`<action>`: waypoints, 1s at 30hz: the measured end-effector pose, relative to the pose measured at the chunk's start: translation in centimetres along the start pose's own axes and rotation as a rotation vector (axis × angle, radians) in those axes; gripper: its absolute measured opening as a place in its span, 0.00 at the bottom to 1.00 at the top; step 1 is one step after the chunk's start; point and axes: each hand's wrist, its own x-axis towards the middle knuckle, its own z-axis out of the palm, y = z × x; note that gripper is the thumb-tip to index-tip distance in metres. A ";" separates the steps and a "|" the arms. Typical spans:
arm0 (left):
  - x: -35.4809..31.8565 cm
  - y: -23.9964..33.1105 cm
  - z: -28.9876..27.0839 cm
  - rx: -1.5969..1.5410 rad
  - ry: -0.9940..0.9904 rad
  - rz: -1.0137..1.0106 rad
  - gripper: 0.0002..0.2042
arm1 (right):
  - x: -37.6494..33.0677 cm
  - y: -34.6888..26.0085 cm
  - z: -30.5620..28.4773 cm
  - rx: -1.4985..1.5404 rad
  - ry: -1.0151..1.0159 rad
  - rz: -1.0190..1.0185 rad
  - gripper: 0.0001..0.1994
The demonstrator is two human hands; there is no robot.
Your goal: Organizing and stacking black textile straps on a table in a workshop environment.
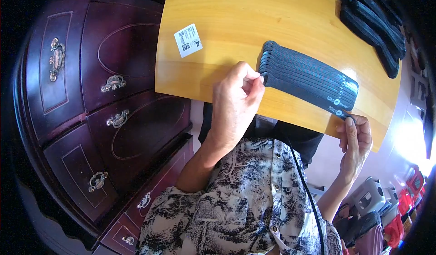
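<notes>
Several black straps (309,66) lie overlapped in a neat fanned row on the yellow wooden table. Their rounded left ends show loops or holes, and white print marks the right ends of the nearest ones. At the row's near edge, my left hand (237,103) pinches the left end of the closest strap between thumb and forefinger. Its right end, just over the table's near edge, is gripped by my right hand (356,137), thumb on top and fingers curled beneath. This nearest strap (299,93) stretches between both hands, close against the others.
A white printed card (188,40) lies on the table (218,14) at the left. More black straps (370,30) are heaped at the far right. Dark red wooden drawers (122,55) stand left of the table; grey and red plastic stools (370,196) are at the lower right.
</notes>
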 end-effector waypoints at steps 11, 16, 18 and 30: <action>0.1 -0.1 0.3 0.016 0.034 0.026 0.05 | 0.2 0.3 0.0 0.015 0.004 0.001 0.08; 0.1 0.0 0.3 0.019 0.034 0.008 0.05 | 0.3 0.3 0.0 0.006 0.007 0.009 0.06; 0.1 0.0 0.3 0.032 0.033 0.014 0.05 | 0.4 0.4 0.0 0.015 0.010 0.007 0.06; 0.0 -0.2 0.7 0.062 0.027 -0.014 0.06 | 0.7 -0.1 -0.2 0.008 0.042 0.041 0.06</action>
